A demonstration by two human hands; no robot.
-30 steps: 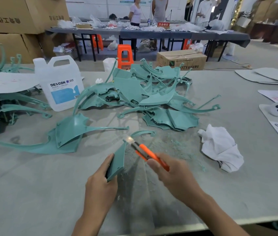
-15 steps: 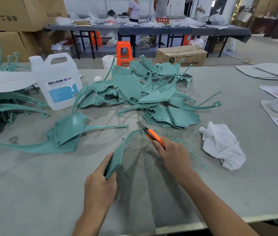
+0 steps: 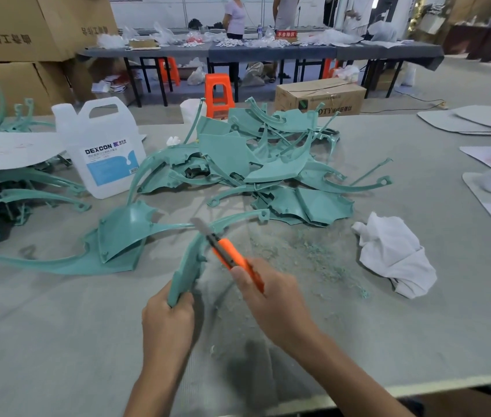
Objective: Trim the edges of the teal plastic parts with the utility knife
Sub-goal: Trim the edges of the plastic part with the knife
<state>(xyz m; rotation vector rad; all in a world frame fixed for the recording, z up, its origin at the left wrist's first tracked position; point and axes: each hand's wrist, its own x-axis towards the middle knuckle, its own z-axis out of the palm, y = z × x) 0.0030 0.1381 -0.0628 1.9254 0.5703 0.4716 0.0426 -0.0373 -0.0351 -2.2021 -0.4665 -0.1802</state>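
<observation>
The left hand (image 3: 167,322) grips the near, broad end of a curved teal plastic part (image 3: 188,266), its fingers (image 3: 184,300) curled tight round the lower edge; the part stands on edge above the tabletop (image 3: 57,341), rising from those fingers and arcing away to the right, where it ends in a small eyelet. The right hand (image 3: 271,299) holds an orange utility knife (image 3: 232,257), its fingers (image 3: 239,276) wrapped round the rear of the handle with one laid forward along the body. The blade (image 3: 200,225) is extended and crosses the part's upper edge just beyond the left fingers; blur hides whether it touches. Teal shavings (image 3: 313,257) lie scattered just right of the right fingers, and a crumpled white cloth (image 3: 394,260) lies further right. A large winged teal part (image 3: 118,236) lies flat to the left of the left fingers. Beyond both hands sits a heap of teal parts (image 3: 268,164), with a white DEXCON jug (image 3: 103,149) upright to its left.
</observation>
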